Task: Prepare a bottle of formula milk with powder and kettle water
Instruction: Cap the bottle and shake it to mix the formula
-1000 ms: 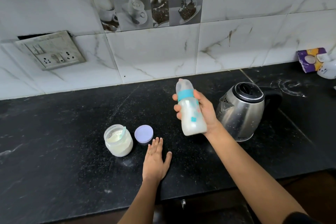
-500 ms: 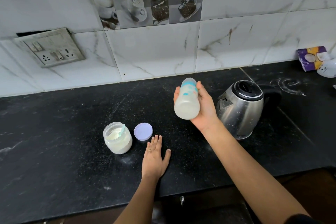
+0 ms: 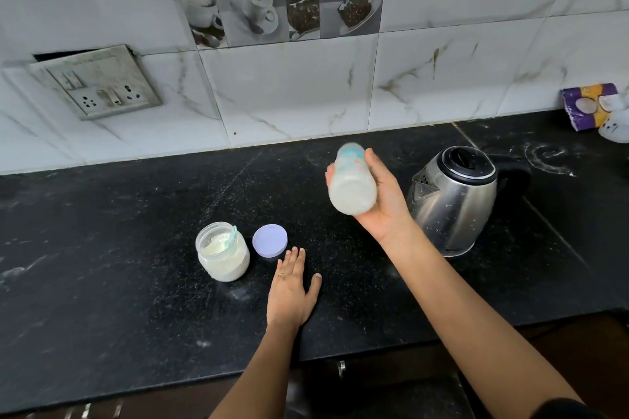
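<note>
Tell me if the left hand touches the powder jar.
Apart. The head view shows bare black counter between the left hand and the powder jar.

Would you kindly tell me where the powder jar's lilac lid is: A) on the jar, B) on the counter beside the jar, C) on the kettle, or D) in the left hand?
B: the lilac lid lies flat on the black counter just right of the open powder jar, and the left hand rests flat, holding nothing.

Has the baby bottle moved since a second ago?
Yes: against the steel kettle, the white teal-collared baby bottle in the right hand has tipped, base swinging up toward the camera.
</note>
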